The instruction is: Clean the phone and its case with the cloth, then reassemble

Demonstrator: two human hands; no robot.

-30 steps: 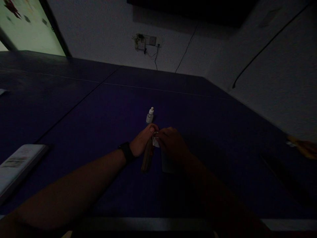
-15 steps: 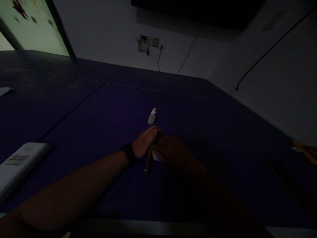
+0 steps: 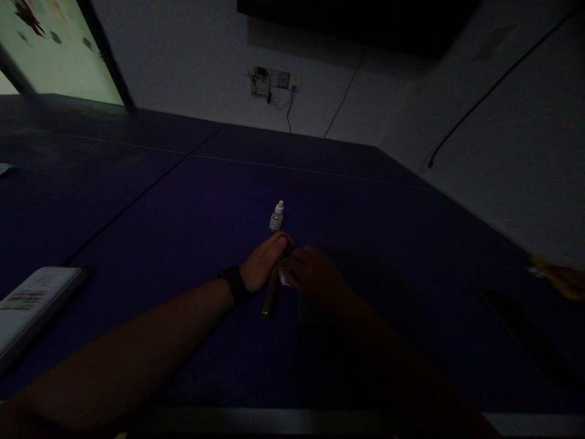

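Note:
My left hand (image 3: 265, 261), with a dark watch on its wrist, is closed round the far part of a long, slim brown object (image 3: 271, 296). Its near end points toward me and has a small shiny tip; it looks like a handle, but the dim light hides its exact kind. Close against it on the right, my right hand (image 3: 315, 271) pinches a crumpled white wad (image 3: 284, 274), tissue or cloth, against the object's side. Just beyond my hands stands a small dropper bottle (image 3: 276, 219) with a white cap, upright on the dark blue table (image 3: 205, 201).
A white case (image 3: 34, 305) with printed marks lies at the left. On the right are a dark flat object (image 3: 516, 323) and something yellow (image 3: 557, 277). Wall sockets (image 3: 274, 79) with cords are at the back, below a dark screen (image 3: 356, 24).
My right hand with the white wad has shifted slightly up along the brown object, closer to my left fingers. The whole view has moved a little; my left hand keeps its hold.

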